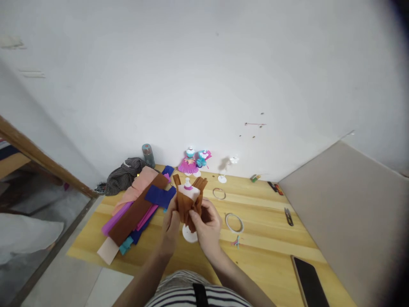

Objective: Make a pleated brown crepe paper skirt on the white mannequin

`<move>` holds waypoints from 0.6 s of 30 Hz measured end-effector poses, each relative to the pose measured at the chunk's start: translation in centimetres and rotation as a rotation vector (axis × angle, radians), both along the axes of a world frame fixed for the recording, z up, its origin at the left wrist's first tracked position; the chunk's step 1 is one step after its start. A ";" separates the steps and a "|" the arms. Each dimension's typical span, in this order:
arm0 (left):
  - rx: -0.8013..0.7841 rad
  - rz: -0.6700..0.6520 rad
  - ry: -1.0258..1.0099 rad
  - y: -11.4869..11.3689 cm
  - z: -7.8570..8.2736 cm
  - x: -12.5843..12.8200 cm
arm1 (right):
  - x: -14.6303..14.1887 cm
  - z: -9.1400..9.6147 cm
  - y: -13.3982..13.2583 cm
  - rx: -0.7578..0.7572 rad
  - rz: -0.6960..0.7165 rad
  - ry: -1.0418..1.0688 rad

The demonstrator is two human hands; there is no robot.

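A small white dress form (191, 192) stands upright on its round white base (189, 234) in front of me. Brown crepe paper (184, 207) is wrapped around its body, with loose ends sticking up on both sides of the neck. My left hand (172, 219) grips the paper from the left side, its fingers partly behind the form. From the right, my right hand (206, 221) presses the paper's front with the thumb while the other fingers curl behind it. A purple band circles the form's neck.
Crepe paper strips (128, 217) and a striped cloth (124, 177) lie left, near a bottle (148, 154). Two dressed forms (188, 164) and a bare stand (222, 179) are at the back. Rightward lie a tape roll (226, 221), wire ring (219, 188), thread snips (289, 216) and phone (309, 281).
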State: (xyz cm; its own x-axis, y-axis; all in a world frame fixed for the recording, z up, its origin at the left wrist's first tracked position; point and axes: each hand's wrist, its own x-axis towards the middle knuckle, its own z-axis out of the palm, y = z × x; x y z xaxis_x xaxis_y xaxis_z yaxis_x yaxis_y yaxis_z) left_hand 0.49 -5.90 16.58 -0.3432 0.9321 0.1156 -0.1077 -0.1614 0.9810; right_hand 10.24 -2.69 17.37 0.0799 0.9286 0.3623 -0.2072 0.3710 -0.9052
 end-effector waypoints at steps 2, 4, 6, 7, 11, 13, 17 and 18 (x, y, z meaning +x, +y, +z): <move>-0.039 0.025 -0.042 0.3 0.1 0.3 | 0.1 -0.2 0.1 -0.071 -0.006 0.017; -0.057 0.031 -0.028 0.6 0.6 0.6 | 0.2 -0.5 0.2 -0.123 -0.003 0.034; -0.042 0.035 0.042 0.7 1.4 0.8 | 0.2 -0.8 0.1 -0.142 0.003 0.048; -0.029 0.037 0.089 0.8 1.7 0.9 | 0.3 -0.9 0.1 -0.143 0.004 0.051; -0.004 0.086 0.255 0.7 2.7 1.4 | 0.3 -1.2 0.0 -0.135 -0.016 0.050; -0.017 0.112 0.294 0.5 2.9 1.7 | 0.4 -1.3 0.0 -0.127 -0.025 0.056; -0.070 0.097 0.308 0.2 3.1 2.1 | 0.5 -1.5 0.0 -0.120 -0.042 0.066; -0.064 0.074 0.306 0.1 3.1 2.1 | 0.5 -1.5 0.0 -0.120 -0.054 0.071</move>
